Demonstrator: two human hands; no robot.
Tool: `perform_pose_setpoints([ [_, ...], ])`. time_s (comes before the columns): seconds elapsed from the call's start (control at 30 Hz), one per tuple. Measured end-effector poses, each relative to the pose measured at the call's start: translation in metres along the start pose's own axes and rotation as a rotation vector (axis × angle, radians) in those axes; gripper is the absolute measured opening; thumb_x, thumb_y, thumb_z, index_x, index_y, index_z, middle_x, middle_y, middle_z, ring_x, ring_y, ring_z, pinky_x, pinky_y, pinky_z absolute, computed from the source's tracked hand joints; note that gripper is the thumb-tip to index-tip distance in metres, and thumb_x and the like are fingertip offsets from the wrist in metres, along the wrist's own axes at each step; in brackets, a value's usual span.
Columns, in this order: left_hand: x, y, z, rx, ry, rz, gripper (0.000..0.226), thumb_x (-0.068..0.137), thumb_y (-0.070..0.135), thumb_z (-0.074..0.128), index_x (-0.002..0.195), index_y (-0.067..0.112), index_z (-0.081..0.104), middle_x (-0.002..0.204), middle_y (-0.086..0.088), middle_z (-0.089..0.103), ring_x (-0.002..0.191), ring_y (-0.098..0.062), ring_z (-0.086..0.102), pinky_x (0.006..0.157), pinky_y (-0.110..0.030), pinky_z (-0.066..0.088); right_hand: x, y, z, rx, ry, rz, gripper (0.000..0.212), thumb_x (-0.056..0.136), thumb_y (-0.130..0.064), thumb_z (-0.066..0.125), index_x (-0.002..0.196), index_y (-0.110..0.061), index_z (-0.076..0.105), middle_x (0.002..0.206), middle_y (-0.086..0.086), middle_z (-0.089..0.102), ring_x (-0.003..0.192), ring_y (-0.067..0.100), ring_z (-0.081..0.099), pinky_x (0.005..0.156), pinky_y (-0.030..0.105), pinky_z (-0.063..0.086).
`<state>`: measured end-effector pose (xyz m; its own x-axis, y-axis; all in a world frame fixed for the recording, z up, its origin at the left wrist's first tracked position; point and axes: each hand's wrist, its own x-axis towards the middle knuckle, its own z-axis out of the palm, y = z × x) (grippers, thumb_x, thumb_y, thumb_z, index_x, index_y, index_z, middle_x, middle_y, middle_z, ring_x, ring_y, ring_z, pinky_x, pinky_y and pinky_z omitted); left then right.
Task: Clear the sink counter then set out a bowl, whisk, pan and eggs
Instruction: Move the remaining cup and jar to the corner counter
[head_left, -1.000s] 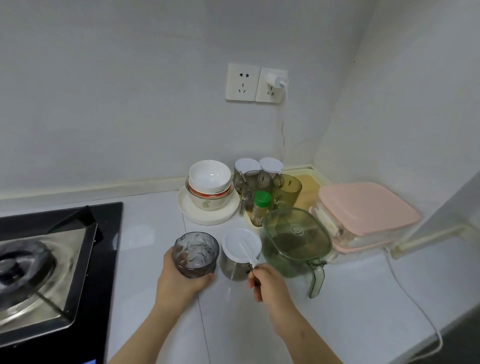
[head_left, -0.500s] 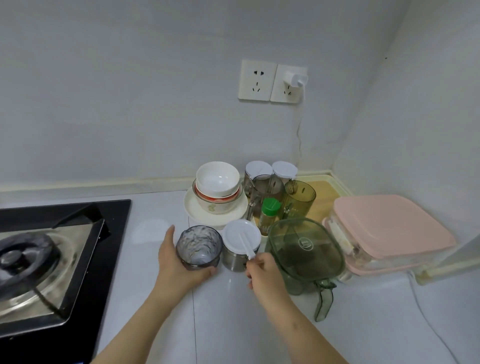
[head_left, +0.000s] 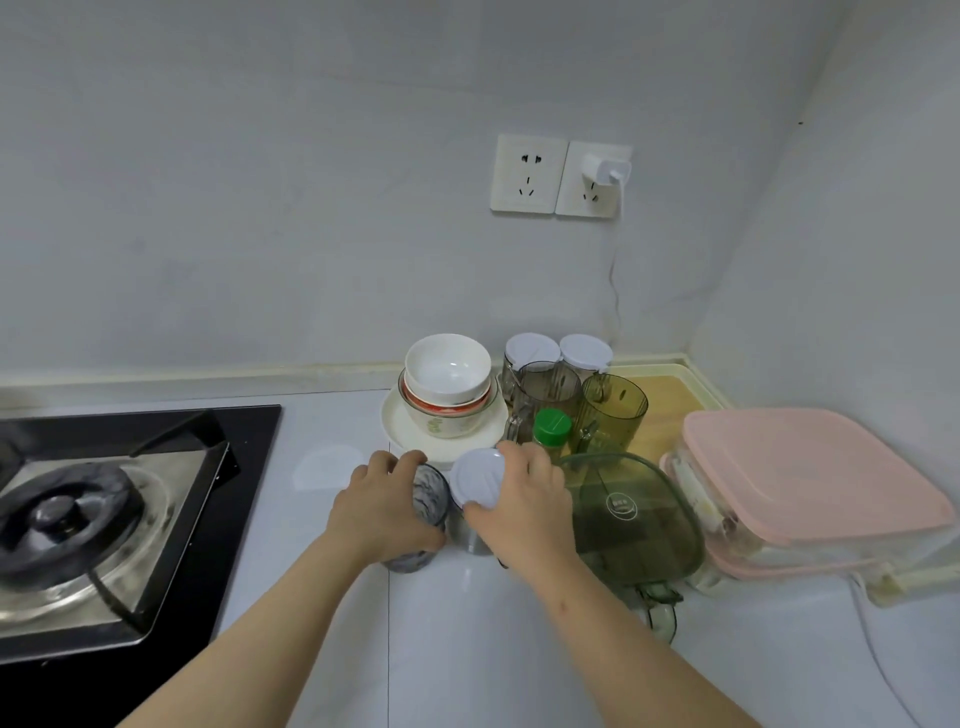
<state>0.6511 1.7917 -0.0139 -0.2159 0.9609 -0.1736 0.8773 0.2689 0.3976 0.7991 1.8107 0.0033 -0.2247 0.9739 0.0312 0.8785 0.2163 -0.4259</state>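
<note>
A dark glass cup (head_left: 422, 512) is held by the left hand (head_left: 376, 512). The left fingers (head_left: 410, 460) are curled over its far rim and the thumb is bent round its near side, so much of the cup is hidden. The cup stands on the white worktop (head_left: 467, 649).

Just beside it, on the right, a small metal jar (head_left: 470, 540) is seen. Whether the two touch cannot be told. The jar's white lid (head_left: 475, 483) is gripped by the right hand (head_left: 530, 512). The right fingers (head_left: 519, 452) are bent over the lid's far edge, and the thumb is laid on its near edge.

A white bowl (head_left: 448, 366) is stacked on top of other bowls on a white plate (head_left: 397, 431). It is set just behind both hands, by the wall. It is not touched by any fingers. The front of the plate lies close to the left fingertips.

A bottle with a green cap (head_left: 553, 426) is stood just behind the right hand. A green jug (head_left: 628, 514) with a clear lid is placed close to the right of that hand. A box with a pink lid (head_left: 810, 467) is seen further right. A black stove (head_left: 104, 519) is set well to the left.
</note>
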Motion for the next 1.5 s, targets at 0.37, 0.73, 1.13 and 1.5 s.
perform_pose_setpoints([
  [0.37, 0.005, 0.009, 0.001, 0.014, 0.045, -0.078, 0.089, 0.067, 0.047, 0.067, 0.141, 0.026, 0.023, 0.133, -0.003, 0.032, 0.125, -0.024, 0.034, 0.094, -0.035, 0.042, 0.026, 0.002, 0.009, 0.021, -0.136, -0.045, 0.075, 0.07, -0.041, 0.071, 0.132, -0.024, 0.031, 0.129, 0.007, 0.039, 0.12, 0.026, 0.04, 0.098, 0.033, 0.032],
  [0.73, 0.014, 0.019, 0.001, -0.012, 0.038, -0.091, 0.085, 0.069, 0.045, 0.068, 0.141, 0.029, 0.024, 0.137, -0.002, 0.031, 0.126, -0.026, 0.032, 0.096, -0.035, 0.039, 0.05, 0.007, -0.054, 0.476, 0.011, 0.035, 0.065, 0.069, -0.034, 0.074, 0.121, -0.025, 0.037, 0.112, -0.002, 0.033, 0.114, 0.022, 0.043, 0.099, 0.037, 0.041],
  [1.13, 0.026, 0.049, 0.001, -0.145, -0.052, 0.027, 0.083, 0.077, 0.049, 0.066, 0.144, 0.029, 0.021, 0.147, -0.004, 0.021, 0.137, -0.03, 0.019, 0.11, -0.041, 0.026, 0.099, 0.046, -0.134, 0.52, 0.267, 0.079, 0.063, 0.072, -0.027, 0.075, 0.121, -0.022, 0.037, 0.113, 0.0, 0.034, 0.108, 0.023, 0.046, 0.09, 0.033, 0.043],
  [1.5, 0.059, 0.124, -0.041, -0.175, 0.309, 0.321, 0.045, 0.086, 0.037, 0.056, 0.127, 0.02, 0.05, 0.128, -0.004, 0.042, 0.12, -0.023, 0.041, 0.101, -0.03, 0.036, 0.146, 0.094, -0.147, 0.504, 0.378, 0.158, 0.063, 0.072, -0.026, 0.075, 0.123, -0.018, 0.039, 0.124, 0.006, 0.039, 0.114, 0.025, 0.045, 0.096, 0.038, 0.043],
])
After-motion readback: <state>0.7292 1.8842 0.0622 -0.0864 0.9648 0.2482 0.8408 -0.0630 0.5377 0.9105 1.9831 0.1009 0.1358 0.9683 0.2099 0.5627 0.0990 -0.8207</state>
